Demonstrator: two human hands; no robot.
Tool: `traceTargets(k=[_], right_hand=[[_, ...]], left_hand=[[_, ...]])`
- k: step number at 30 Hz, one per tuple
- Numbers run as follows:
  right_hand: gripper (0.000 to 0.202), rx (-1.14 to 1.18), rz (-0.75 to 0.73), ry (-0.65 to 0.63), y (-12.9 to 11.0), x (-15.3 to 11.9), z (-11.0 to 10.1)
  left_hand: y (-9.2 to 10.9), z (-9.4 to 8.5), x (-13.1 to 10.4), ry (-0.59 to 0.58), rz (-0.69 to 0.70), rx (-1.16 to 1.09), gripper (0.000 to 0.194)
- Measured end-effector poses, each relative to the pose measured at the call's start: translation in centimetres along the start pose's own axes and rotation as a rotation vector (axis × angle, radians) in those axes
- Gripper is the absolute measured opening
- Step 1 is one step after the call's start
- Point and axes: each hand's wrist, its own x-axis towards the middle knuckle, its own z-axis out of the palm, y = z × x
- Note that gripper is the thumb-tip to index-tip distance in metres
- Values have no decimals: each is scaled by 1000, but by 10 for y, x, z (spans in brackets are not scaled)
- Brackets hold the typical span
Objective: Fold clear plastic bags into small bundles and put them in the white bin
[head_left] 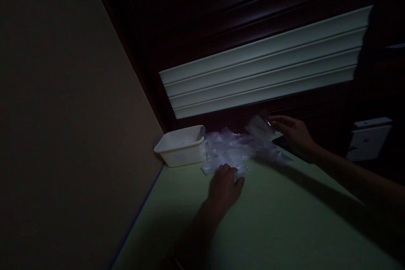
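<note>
A loose pile of clear plastic bags (229, 147) lies on the light green surface (268, 219). My right hand (294, 133) is raised above the right side of the pile, its fingers pinched on the edge of a clear plastic bag (260, 128) that hangs to the left of them. At the near edge of the pile rests my left hand (226, 187), palm down, fingers bent and thumb apart. Its fingertips meet the closest bags, and nothing shows gripped in it. The dim light blurs fine detail.
Left of the pile stands a white plastic bin (183, 152), close to the wall (79, 114). Behind is a dark panel with pale slats (265, 63). A dark flat object (286, 145) lies partly behind my right hand. White boxes (370, 141) are at the far right.
</note>
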Motion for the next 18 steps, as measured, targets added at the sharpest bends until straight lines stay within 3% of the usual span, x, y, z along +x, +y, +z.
traceTargets(k=[3, 9, 18], right_hand=[[29, 140, -21, -40, -14, -30, 0], [33, 285, 141, -204, -20, -76, 14], [34, 149, 206, -294, -24, -90, 19]], left_hand=[[5, -2, 3, 53, -48, -155, 29], [12, 1, 7, 142, -173, -515, 30], [12, 3, 5, 66, -190, -478, 31]])
